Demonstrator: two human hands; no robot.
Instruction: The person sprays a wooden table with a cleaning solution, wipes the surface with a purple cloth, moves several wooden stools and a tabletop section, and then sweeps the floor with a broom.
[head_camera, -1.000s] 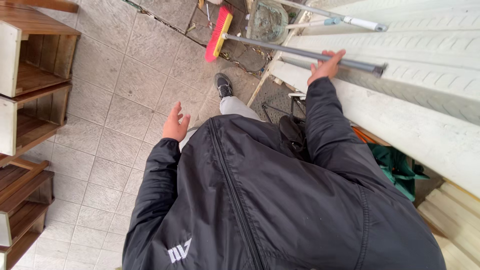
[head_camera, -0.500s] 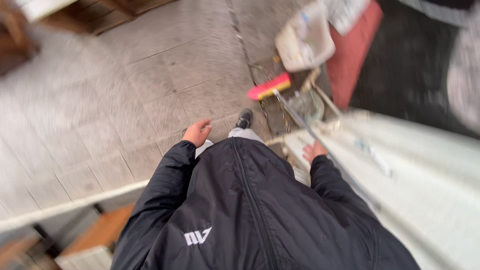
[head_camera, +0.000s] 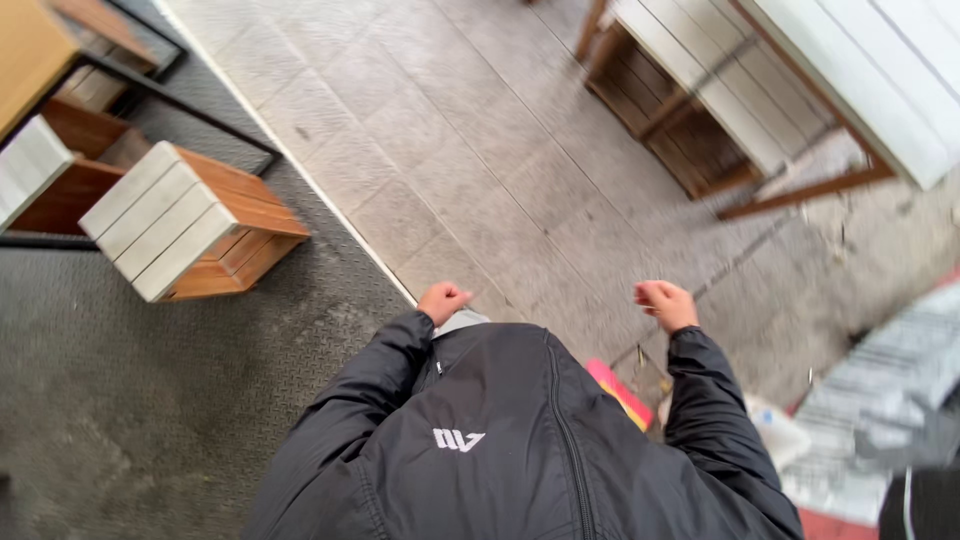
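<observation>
Off the rail, right hand (head_camera: 665, 303) empty.

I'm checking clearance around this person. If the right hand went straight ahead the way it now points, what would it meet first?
The right hand, loosely closed and empty, points out over bare paving. The way looks free at first; the wooden bench lies further along, though depth is hard to judge.
</observation>
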